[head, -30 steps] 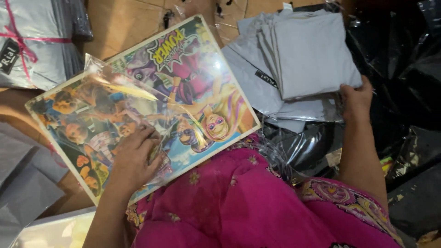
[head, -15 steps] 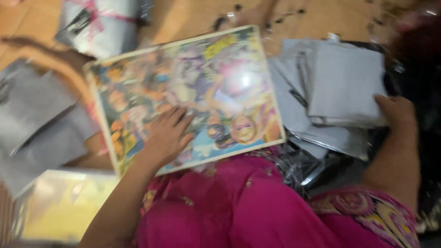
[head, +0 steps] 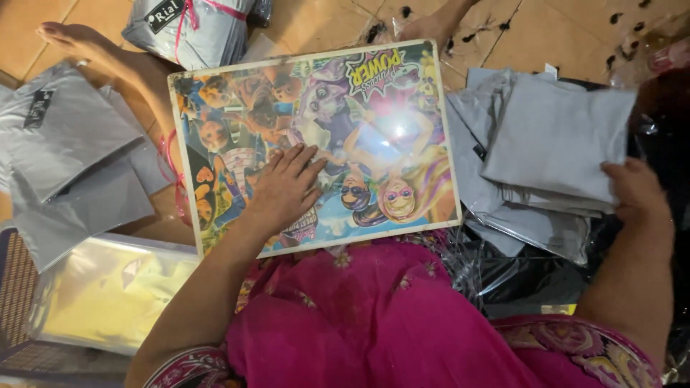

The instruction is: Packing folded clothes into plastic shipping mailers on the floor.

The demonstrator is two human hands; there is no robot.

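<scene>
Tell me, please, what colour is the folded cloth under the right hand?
Plain light grey, best seen in the head view: folded cloth under the right hand.

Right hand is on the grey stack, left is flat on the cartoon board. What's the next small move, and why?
Probably close the right hand on the top folded grey garment and draw it toward the picture board. The hand already rests on the stack's near edge, and the left hand lies flat on the board, steadying it on the lap.

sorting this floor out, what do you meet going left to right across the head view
flat grey packets → left hand on the cartoon board → stack of folded grey cloth → right hand
</scene>
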